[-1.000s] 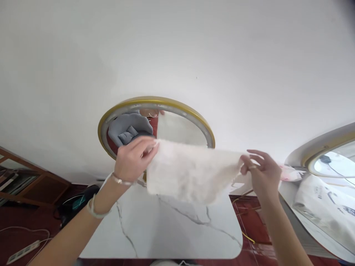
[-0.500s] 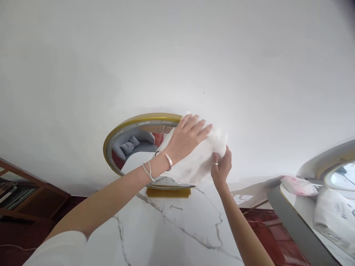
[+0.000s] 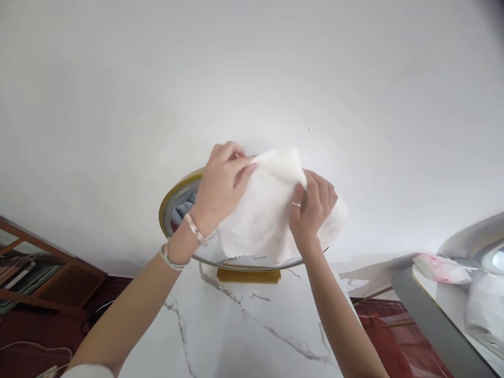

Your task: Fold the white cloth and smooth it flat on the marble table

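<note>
A round mirror with a gold rim stands on a gold base at the back of a white marble table, against a white wall. A white cloth is spread over most of the mirror's face. My left hand grips the cloth's upper left part, fingers curled. Pressed on the cloth's right side is my right hand, fingers bent into it, a ring on one finger. Bracelets circle my left wrist.
A wooden shelf with books stands low at the left over a dark red floor. At the right edge another round table carries a pink-and-white packet. A white power strip and cable lie at the lower left.
The cloth was held stretched in the air before the mirror. Both hands then carried it up onto the glass and have shifted over it, bunching it across the mirror's face.
</note>
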The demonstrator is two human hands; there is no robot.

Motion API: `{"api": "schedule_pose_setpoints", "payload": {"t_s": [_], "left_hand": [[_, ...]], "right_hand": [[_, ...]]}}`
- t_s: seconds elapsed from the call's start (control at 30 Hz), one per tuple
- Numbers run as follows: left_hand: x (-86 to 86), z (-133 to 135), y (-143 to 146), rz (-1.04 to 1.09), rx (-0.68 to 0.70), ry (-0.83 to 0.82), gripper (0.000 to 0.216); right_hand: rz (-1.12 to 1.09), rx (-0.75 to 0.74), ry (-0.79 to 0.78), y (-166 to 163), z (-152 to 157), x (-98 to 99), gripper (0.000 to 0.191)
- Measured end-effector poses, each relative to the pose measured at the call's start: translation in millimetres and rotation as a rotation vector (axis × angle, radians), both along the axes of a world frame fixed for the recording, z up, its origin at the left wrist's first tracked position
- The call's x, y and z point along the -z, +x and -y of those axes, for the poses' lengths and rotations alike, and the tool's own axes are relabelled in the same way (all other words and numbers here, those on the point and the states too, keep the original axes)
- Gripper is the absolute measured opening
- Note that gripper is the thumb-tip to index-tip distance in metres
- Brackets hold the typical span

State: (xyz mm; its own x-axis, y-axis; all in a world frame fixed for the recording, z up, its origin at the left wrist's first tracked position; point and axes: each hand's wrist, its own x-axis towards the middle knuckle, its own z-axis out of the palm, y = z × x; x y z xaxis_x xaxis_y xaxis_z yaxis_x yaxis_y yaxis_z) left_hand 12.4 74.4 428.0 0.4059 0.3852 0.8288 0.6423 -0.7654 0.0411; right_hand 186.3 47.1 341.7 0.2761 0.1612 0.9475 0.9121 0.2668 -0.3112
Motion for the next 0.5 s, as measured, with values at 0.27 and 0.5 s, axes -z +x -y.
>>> {"api": "schedule_pose_setpoints", "payload": {"t_s": [0.27,0.5], "left_hand": [[28.7,-12,-67,0.2,-0.192,-0.069,0.033],[25.7,-3,5,-0.124,-0.204,0.079,0.047]], "right_hand": [[0.384,-0.026,-0.162,-49,-17,-43.7,0.032],[0.199,0.024,-0.104,-15,-11,-31.6,0.029]]}}
